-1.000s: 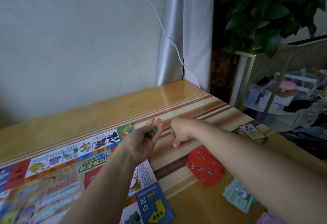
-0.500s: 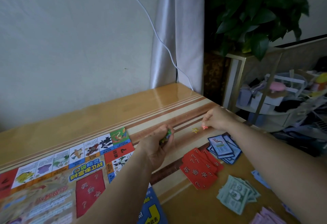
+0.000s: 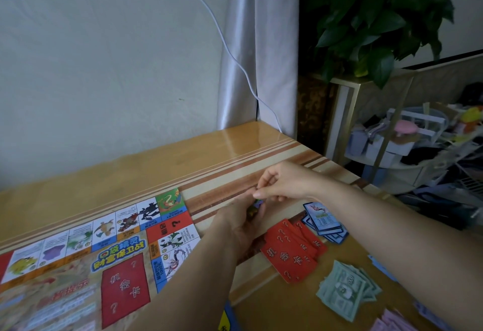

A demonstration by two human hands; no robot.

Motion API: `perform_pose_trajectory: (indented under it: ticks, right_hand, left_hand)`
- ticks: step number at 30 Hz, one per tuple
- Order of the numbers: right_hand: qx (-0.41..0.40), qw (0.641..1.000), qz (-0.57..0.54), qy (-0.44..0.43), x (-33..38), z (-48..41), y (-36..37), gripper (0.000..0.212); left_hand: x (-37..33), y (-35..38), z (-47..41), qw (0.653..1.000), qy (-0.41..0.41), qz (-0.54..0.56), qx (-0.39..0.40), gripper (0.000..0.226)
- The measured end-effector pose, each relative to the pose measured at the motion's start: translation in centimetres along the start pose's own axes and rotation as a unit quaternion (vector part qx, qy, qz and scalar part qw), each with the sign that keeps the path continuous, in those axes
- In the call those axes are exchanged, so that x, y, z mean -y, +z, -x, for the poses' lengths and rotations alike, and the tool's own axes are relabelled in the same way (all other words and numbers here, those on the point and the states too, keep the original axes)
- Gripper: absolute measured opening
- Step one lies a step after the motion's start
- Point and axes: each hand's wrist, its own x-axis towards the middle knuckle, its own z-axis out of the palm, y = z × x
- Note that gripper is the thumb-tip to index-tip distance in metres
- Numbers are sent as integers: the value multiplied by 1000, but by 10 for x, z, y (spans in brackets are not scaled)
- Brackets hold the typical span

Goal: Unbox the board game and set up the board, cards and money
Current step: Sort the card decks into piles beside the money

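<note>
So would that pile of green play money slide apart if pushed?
Likely yes: the green play money is loosely fanned on the glossy table, so notes would probably slide and scatter. They look thin, so probably floppy when lifted.

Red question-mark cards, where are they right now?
In the head view, the red cards lie fanned on the table, right of the board, between the blue cards and the green money.

Back together: right hand meets left hand
I watch the right hand come away from the blue cards, its fingertips now at the small coloured pieces cupped in the left hand.
</note>
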Motion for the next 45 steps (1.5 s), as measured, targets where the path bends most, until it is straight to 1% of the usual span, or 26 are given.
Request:
perform_pose_trajectory:
  ticks: [4, 6, 10, 13, 18, 21, 25, 27, 29, 31, 33, 35, 36, 37, 39, 40, 42, 45]
  right_hand:
    - [0, 1000, -23, 10, -4, -6, 3, 10]
    - [-1, 1000, -18, 9, -4, -7, 6, 7]
    - [1, 1000, -1, 8, 0, -9, 12, 10]
    - [10, 1000, 10, 17, 3, -12, 14, 13]
    - [30, 999, 1, 36, 7, -14, 15, 7]
    - [43, 998, -2, 51, 8, -14, 20, 6]
    - [40, 995, -60, 66, 6, -16, 19, 5]
    - [22, 998, -4, 63, 5, -16, 15, 11]
    - [31, 996, 57, 54, 3, -16, 18, 16]
    - [37, 994, 100, 29, 1, -18, 29, 16]
    - [-17, 991, 129, -12, 0, -21, 36, 11]
    - [-79, 993, 79, -29, 2, -21, 29, 15]
    - [-77, 996, 42, -24, 4, -20, 23, 19]
    - [-53, 998, 19, -15, 6, -18, 18, 22]
    - [10, 1000, 17, 4, 8, -14, 13, 20]
    - [26, 999, 22, 10, 8, -14, 12, 17]
    - [25, 999, 19, 11, 7, -13, 11, 10]
    - [1, 1000, 13, 5, 8, -10, 10, 8]
  left_hand:
    - [-4, -3, 1, 999, -22, 11, 32, 23]
    - [-7, -7, 1, 999, -21, 5, 42, 25]
    - [-9, -13, -1, 998, -8, -19, 55, 34]
    - [-9, -15, -1, 999, 10, -36, 40, 32]
    - [-10, -18, -1, 997, 24, -73, 22, 25]
    - [-10, -21, -1, 993, 41, -106, 12, 24]
    - [-15, -25, -1, 991, 56, -121, -14, 19]
    - [-21, -31, -4, 991, 74, -102, -32, 16]
    - [-27, -38, -9, 991, 91, -88, -47, 18]
    - [-30, -42, -11, 991, 89, -79, -53, 17]
    - [-30, -41, -9, 992, 84, -77, -47, 18]
    - [-27, -37, -6, 993, 78, -77, -32, 16]
    - [-25, -34, -5, 994, 74, -77, -28, 14]
    - [-23, -30, -4, 994, 68, -77, -25, 13]
    - [-18, -23, -4, 995, 60, -73, -23, 16]
    - [-16, -19, -4, 996, 56, -68, -21, 17]
    - [-13, -15, -5, 997, 48, -61, -9, 19]
    - [-12, -12, -5, 998, 40, -53, -4, 20]
